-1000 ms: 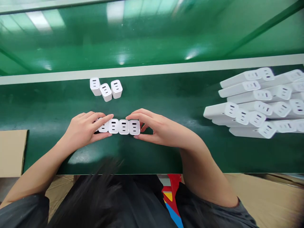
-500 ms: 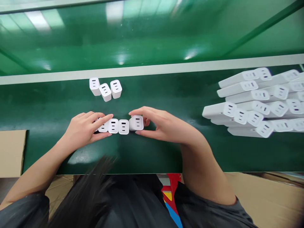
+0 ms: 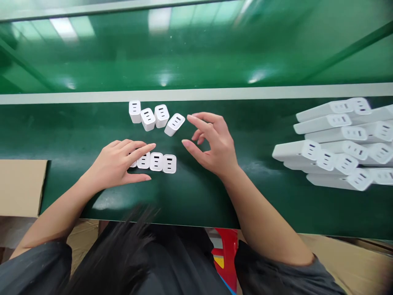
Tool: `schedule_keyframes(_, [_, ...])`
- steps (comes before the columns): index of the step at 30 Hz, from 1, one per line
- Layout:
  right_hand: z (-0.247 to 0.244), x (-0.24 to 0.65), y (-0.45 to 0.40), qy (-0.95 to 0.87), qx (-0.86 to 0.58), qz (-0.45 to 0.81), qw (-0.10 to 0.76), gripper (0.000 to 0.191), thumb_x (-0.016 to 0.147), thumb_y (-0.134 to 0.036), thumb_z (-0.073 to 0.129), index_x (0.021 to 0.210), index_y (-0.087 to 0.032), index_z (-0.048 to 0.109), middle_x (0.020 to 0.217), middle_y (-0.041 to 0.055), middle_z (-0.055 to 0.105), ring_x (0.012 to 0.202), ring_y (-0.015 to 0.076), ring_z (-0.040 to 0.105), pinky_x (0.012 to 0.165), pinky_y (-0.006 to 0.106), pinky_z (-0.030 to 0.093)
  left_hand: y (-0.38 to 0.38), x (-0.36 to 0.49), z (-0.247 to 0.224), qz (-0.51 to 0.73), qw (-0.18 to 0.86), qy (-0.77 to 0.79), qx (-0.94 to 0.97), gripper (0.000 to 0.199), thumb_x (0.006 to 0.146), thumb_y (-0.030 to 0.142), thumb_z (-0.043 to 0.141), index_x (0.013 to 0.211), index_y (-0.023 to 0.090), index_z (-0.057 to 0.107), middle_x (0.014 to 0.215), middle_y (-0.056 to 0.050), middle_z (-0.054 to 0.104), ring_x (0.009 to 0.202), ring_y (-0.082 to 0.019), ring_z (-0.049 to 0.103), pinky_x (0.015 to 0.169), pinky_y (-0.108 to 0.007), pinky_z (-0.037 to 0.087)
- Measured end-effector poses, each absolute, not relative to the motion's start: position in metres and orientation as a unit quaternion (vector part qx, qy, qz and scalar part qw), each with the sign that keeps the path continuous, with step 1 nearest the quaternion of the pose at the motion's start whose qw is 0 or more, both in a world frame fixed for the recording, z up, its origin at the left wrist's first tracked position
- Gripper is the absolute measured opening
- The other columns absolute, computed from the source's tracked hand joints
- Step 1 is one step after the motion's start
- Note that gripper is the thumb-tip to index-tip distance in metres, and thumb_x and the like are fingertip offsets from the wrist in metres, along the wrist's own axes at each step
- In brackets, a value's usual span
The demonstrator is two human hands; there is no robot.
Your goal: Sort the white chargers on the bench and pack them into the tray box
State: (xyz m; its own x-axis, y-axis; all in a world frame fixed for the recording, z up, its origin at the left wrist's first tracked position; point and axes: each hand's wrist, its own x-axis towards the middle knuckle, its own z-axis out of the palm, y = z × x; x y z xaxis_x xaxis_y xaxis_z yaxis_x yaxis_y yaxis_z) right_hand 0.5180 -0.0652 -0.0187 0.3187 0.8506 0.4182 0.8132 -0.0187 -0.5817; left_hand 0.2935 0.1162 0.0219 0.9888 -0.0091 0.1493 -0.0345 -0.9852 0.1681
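The green work surface (image 3: pixel 260 200) is running from nine o'clock to three. At three o'clock a pile of white chargers (image 3: pixel 310 150) is lying in slanting rows, its outer end being cut off by the picture's edge and its ports blurring. Toward eight o'clock a cardboard sheet (image 3: pixel 21 186) is resting, also running out of view.

The right hand (image 3: pixel 216 147) is hovering with its fingers parted and curling, the thumb standing well away from the index finger, and is pinching nothing. The left hand (image 3: pixel 115 166) is spreading its index finger and thumb along opposite sides of the charger row (image 3: pixel 156 162), the thumb showing a gap to it. That row is extending toward three o'clock from the palm; the fingers are hiding its near end, so its full count is staying unclear, as is whether the index finger is touching.

Near ten o'clock three loose chargers (image 3: pixel 161 116) are standing close together. Just beside them a tilted charger (image 3: pixel 175 124) is leaning toward one o'clock, its ported end lying just beside the right index fingertip, apparently without contact.
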Motion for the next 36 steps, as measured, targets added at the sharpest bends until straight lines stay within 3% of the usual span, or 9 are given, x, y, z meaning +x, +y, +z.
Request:
schedule_keyframes(5, [-0.010,0.503,-0.073,-0.726,-0.610,0.053,0.312,0.061,0.089,-0.056,0.064,0.139,-0.024,0.052,0.120,0.0114,0.065,0.099,0.0227,0.067,0.081,0.034,0.058,0.130,0.288,0.027,0.035,0.095,-0.007,0.995,0.074,0.089,0.068,0.056,0.143,0.018,0.047,0.131,-0.013,0.063,0.110,-0.028,0.063,0.088,-0.039,0.051])
schedule_keyframes(9, [-0.021,0.493,-0.067,-0.741,-0.616,0.038,0.267,0.052,0.095,-0.051,0.057,0.136,-0.019,0.053,0.115,0.0117,0.069,0.092,0.0206,0.069,0.073,0.032,0.056,0.132,0.289,0.019,0.024,0.120,-0.003,0.992,0.065,0.092,0.065,0.054,0.136,0.018,0.053,0.122,-0.010,0.069,0.100,-0.024,0.066,0.078,-0.033,0.051])
schedule_keyframes(13, [-0.026,0.488,-0.062,-0.736,-0.615,0.027,0.282,0.039,0.096,-0.042,0.057,0.127,-0.019,0.056,0.108,0.0096,0.072,0.084,0.0192,0.067,0.068,0.031,0.054,0.126,0.292,0.014,0.040,0.125,-0.010,0.991,0.051,0.096,0.058,0.051,0.127,0.018,0.060,0.114,-0.009,0.072,0.093,-0.021,0.068,0.073,-0.031,0.050])
schedule_keyframes(16, [-0.023,0.483,-0.060,-0.725,-0.621,0.021,0.297,0.036,0.091,-0.039,0.062,0.121,-0.021,0.057,0.106,0.0088,0.073,0.086,0.0231,0.064,0.071,0.037,0.052,0.123,0.293,0.014,0.043,0.126,-0.012,0.991,0.051,0.096,0.058,0.052,0.126,0.018,0.060,0.112,-0.009,0.072,0.090,-0.021,0.067,0.072,-0.030,0.049])
schedule_keyframes(20, [-0.012,0.485,-0.066,-0.669,-0.631,0.055,0.389,0.037,0.085,-0.036,0.065,0.120,-0.026,0.056,0.101,0.0063,0.072,0.094,0.0271,0.063,0.080,0.044,0.052,0.124,0.293,0.014,0.041,0.124,-0.009,0.991,0.052,0.095,0.059,0.051,0.125,0.018,0.061,0.111,-0.008,0.072,0.088,-0.020,0.067,0.071,-0.030,0.049])
schedule_keyframes(23, [-0.002,0.504,-0.076,-0.580,-0.680,0.052,0.444,0.039,0.089,-0.042,0.060,0.124,-0.028,0.054,0.109,0.0088,0.067,0.098,0.0276,0.064,0.080,0.043,0.054,0.124,0.293,0.013,0.044,0.115,-0.012,0.992,0.051,0.096,0.059,0.051,0.125,0.018,0.062,0.110,-0.008,0.073,0.087,-0.020,0.066,0.069,-0.030,0.048])
schedule_keyframes(29, [-0.015,0.536,-0.075,-0.517,-0.765,0.059,0.380,0.040,0.086,-0.044,0.067,0.120,-0.026,0.057,0.106,0.0063,0.066,0.083,0.0224,0.065,0.073,0.039,0.057,0.121,0.293,0.011,0.044,0.122,-0.006,0.992,0.050,0.096,0.057,0.052,0.127,0.019,0.061,0.110,-0.008,0.072,0.088,-0.019,0.066,0.069,-0.029,0.049])
schedule_keyframes(34, [-0.022,0.526,-0.068,-0.527,-0.768,0.016,0.363,0.059,0.085,-0.045,0.067,0.137,-0.024,0.048,0.119,0.0115,0.061,0.093,0.0258,0.064,0.075,0.043,0.058,0.116,0.295,0.008,0.067,0.146,-0.005,0.987,0.049,0.096,0.054,0.054,0.129,0.018,0.059,0.116,-0.009,0.071,0.096,-0.021,0.066,0.075,-0.031,0.051])
schedule_keyframes(36, [-0.011,0.522,-0.072,-0.561,-0.745,0.020,0.361,0.055,0.087,-0.044,0.066,0.136,-0.025,0.051,0.117,0.0121,0.062,0.092,0.0253,0.064,0.075,0.041,0.058,0.113,0.296,0.008,0.073,0.165,-0.004,0.984,0.049,0.095,0.053,0.055,0.130,0.018,0.057,0.118,-0.009,0.070,0.098,-0.021,0.066,0.077,-0.032,0.052])
